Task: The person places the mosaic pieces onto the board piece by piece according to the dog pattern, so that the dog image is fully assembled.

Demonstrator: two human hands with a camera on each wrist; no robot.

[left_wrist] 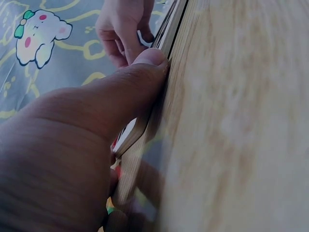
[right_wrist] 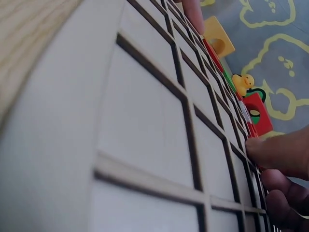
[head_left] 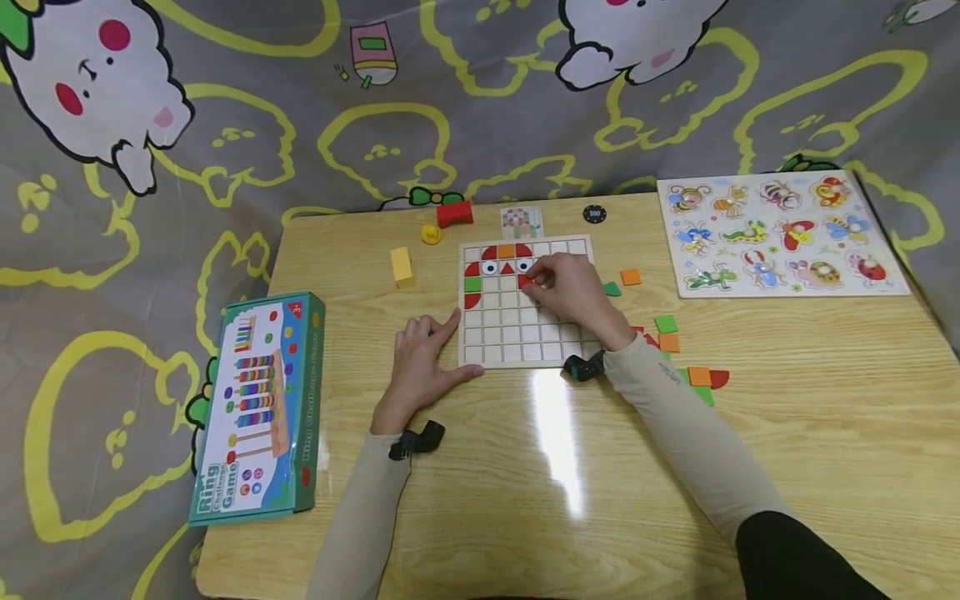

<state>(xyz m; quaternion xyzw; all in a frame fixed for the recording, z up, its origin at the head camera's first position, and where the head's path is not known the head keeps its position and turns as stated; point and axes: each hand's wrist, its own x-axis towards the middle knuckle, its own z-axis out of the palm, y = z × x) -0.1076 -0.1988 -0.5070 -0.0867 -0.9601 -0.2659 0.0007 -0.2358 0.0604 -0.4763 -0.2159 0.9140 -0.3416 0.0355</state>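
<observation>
A square white grid board (head_left: 501, 333) lies on the table, its upper left part filled with red, green, orange and eye-printed tiles. My left hand (head_left: 422, 360) rests at its lower left corner, thumb and forefinger spread apart along the bottom and left edges. In the left wrist view the thumb (left_wrist: 123, 92) lies against the board's side. Over the board's upper right part, my right hand (head_left: 567, 287) pinches a red tile (head_left: 522, 282), mostly hidden by the fingertips, at a cell below the right eye tile (head_left: 523, 266). The right thumb (right_wrist: 275, 150) bends down to the grid.
Loose green, orange (head_left: 698, 377) and red tiles lie right of the board, some under my right forearm. A pattern card (head_left: 521, 222), black chip (head_left: 595, 214), red block (head_left: 454, 214), duck (head_left: 431, 234) and yellow block (head_left: 402, 267) sit behind. A game box (head_left: 258, 408) and insect puzzle (head_left: 780, 237) flank them.
</observation>
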